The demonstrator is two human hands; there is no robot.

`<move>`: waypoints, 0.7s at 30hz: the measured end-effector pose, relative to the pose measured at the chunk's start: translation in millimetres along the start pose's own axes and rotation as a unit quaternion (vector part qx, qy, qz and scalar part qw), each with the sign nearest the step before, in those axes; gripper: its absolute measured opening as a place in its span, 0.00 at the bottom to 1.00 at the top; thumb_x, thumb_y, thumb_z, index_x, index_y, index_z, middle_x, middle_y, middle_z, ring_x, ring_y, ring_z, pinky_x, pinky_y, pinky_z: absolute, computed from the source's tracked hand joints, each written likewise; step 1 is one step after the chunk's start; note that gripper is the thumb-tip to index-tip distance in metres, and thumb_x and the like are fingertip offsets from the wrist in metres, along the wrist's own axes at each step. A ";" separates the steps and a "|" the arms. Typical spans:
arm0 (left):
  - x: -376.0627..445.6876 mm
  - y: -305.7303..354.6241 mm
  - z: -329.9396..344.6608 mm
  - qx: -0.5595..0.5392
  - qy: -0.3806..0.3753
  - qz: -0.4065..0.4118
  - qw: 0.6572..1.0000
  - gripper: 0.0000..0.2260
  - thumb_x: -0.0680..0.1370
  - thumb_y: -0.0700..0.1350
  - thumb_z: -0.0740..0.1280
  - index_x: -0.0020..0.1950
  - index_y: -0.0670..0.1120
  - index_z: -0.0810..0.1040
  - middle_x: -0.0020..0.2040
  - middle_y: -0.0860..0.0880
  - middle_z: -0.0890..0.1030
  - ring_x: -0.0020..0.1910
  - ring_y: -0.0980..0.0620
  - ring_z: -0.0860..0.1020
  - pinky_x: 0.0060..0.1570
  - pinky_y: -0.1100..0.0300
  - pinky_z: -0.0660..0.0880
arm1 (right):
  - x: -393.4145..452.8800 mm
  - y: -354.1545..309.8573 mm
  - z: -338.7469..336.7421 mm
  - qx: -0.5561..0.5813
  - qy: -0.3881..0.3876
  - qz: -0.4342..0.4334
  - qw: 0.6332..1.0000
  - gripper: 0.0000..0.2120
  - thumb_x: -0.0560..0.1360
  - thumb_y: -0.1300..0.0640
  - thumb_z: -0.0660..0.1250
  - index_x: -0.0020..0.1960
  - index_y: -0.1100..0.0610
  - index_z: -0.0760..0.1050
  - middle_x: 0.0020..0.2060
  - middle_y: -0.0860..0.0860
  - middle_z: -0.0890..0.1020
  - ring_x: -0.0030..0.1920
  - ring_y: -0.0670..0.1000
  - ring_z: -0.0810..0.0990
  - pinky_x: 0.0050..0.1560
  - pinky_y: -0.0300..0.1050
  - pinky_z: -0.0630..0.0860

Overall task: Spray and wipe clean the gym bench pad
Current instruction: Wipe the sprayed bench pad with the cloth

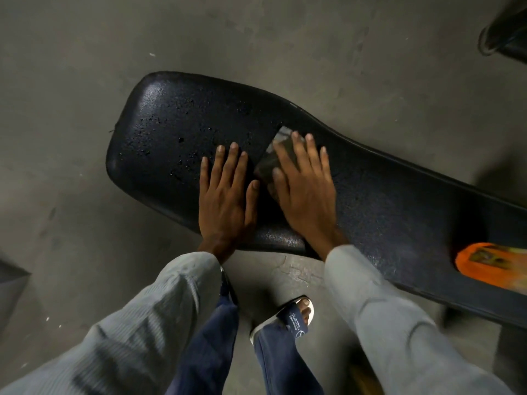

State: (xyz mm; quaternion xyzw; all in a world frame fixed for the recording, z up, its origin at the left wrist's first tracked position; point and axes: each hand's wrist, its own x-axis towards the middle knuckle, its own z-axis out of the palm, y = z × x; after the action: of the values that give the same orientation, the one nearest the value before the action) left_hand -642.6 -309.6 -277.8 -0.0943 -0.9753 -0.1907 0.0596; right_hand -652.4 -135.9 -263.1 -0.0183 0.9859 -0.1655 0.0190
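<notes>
The black gym bench pad (176, 124) runs from the upper left to the lower right, with spray droplets on its wide left end. A dark grey cloth (266, 163) lies on the pad near the middle. My right hand (302, 183) presses flat on the cloth with straight fingers. Beside it, my left hand (228, 189) lies flat on the pad, its thumb close to the cloth's edge. Most of the cloth is hidden under my right hand.
An orange object (484, 266) lies on the pad at the far right. Grey concrete floor (71, 67) surrounds the bench. My foot in a sandal (296, 312) stands below the pad's near edge. A dark object (504, 32) sits at the top right corner.
</notes>
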 end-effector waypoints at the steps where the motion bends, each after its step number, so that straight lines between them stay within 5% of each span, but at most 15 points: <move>1: 0.2 0.1 -1.0 -0.002 0.001 -0.002 1.000 0.28 0.88 0.55 0.51 0.83 0.42 0.69 0.85 0.42 0.64 0.86 0.41 0.58 0.85 0.39 0.51 | 4.6 2.7 -2.7 0.000 0.008 0.020 1.000 0.26 0.90 0.45 0.51 0.87 0.50 0.62 0.87 0.58 0.60 0.88 0.62 0.54 0.88 0.64 0.49; 7: 2.3 0.1 -4.9 -0.012 -0.006 -0.006 1.000 0.28 0.88 0.56 0.51 0.82 0.41 0.70 0.85 0.42 0.65 0.86 0.41 0.59 0.85 0.38 0.52 | -48.1 -20.4 7.7 0.029 0.029 0.106 0.993 0.26 0.91 0.46 0.50 0.87 0.50 0.59 0.88 0.59 0.57 0.88 0.64 0.51 0.88 0.63 0.45; 10: 3.2 1.6 -7.3 -0.056 0.018 -0.016 0.998 0.27 0.88 0.55 0.53 0.81 0.41 0.72 0.84 0.41 0.67 0.85 0.41 0.61 0.84 0.36 0.54 | -63.3 -29.2 13.8 0.058 0.007 0.016 0.998 0.26 0.90 0.46 0.51 0.88 0.46 0.54 0.88 0.55 0.55 0.89 0.58 0.47 0.87 0.53 0.38; 13: 2.5 16.4 -15.1 -0.113 0.065 -0.021 0.991 0.25 0.87 0.51 0.56 0.80 0.39 0.72 0.83 0.39 0.68 0.84 0.40 0.63 0.83 0.35 0.54 | -57.5 -17.3 -4.0 0.194 0.033 0.057 0.979 0.25 0.91 0.51 0.54 0.87 0.45 0.56 0.88 0.46 0.52 0.88 0.47 0.48 0.86 0.39 0.44; 18: -27.2 66.2 2.2 -0.105 -0.055 0.146 0.982 0.31 0.82 0.49 0.59 0.83 0.35 0.65 0.85 0.36 0.63 0.85 0.38 0.60 0.83 0.38 0.59 | -29.1 12.1 -17.5 0.208 0.111 0.138 0.962 0.25 0.88 0.58 0.55 0.84 0.55 0.67 0.85 0.55 0.65 0.87 0.51 0.58 0.88 0.57 0.58; 21: -35.5 52.8 18.9 -0.017 -0.079 0.144 0.986 0.28 0.89 0.52 0.52 0.86 0.38 0.58 0.87 0.39 0.57 0.87 0.43 0.54 0.85 0.43 0.56 | -13.8 8.7 -6.6 0.192 0.097 0.142 0.966 0.24 0.87 0.60 0.56 0.83 0.56 0.68 0.85 0.56 0.67 0.87 0.54 0.60 0.88 0.59 0.57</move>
State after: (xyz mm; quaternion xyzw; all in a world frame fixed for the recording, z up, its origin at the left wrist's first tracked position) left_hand -598.6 -260.1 -281.6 -0.2499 -0.9497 -0.1888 0.0074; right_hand -639.2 -125.0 -259.3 0.1421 0.9251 -0.3487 -0.0499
